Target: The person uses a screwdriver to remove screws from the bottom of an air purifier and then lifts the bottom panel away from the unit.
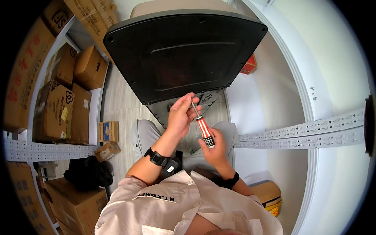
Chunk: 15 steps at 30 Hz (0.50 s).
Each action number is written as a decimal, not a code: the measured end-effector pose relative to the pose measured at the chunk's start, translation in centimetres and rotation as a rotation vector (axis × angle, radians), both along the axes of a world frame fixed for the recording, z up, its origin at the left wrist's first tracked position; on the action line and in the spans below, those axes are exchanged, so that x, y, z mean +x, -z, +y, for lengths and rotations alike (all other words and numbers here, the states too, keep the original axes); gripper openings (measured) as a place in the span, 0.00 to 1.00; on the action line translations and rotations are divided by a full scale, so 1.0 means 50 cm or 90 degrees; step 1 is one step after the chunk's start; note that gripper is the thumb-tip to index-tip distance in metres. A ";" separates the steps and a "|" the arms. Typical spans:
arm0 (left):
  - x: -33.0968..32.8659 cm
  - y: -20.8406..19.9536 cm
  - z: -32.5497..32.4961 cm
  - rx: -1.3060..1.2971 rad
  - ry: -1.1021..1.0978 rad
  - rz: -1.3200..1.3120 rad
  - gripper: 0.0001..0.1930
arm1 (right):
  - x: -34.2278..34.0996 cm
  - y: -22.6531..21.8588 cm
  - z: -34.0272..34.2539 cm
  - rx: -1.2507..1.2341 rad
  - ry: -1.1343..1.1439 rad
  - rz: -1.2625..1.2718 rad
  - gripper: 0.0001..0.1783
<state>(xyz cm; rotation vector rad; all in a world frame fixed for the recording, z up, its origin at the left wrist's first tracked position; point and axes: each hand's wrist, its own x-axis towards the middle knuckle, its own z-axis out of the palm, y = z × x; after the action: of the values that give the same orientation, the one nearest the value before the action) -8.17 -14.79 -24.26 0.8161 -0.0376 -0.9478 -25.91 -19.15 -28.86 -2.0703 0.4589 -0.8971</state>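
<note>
A screwdriver (204, 129) with a red-and-white striped handle and a dark, dotted butt end is held between my hands. My right hand (215, 147) grips the handle near its butt end. The fingers of my left hand (182, 115) are closed around the metal shaft near its tip; whether a screw sits at the tip I cannot tell. Just beyond my hands stands a large appliance with a black panel (188, 55) facing me. Below that panel, a grey perforated face (207, 98) shows, partly hidden behind my left fingers.
Cardboard boxes (58, 111) fill the shelving at left, and a small box (108, 131) sits on the floor beside it. A black bag (88, 172) lies lower left. Slotted metal rails (301, 131) run along the right. A box with yellow (270, 197) lies at lower right.
</note>
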 end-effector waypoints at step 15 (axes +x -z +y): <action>-0.008 -0.096 0.077 -0.016 0.240 -0.433 0.11 | 0.025 -0.127 -0.031 0.077 -0.081 -0.114 0.16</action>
<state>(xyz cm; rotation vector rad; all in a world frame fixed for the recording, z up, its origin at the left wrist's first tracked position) -8.59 -10.92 -19.45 1.0993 -0.8131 -0.9759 -24.68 -20.68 -22.49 -1.8691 0.2758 -0.9448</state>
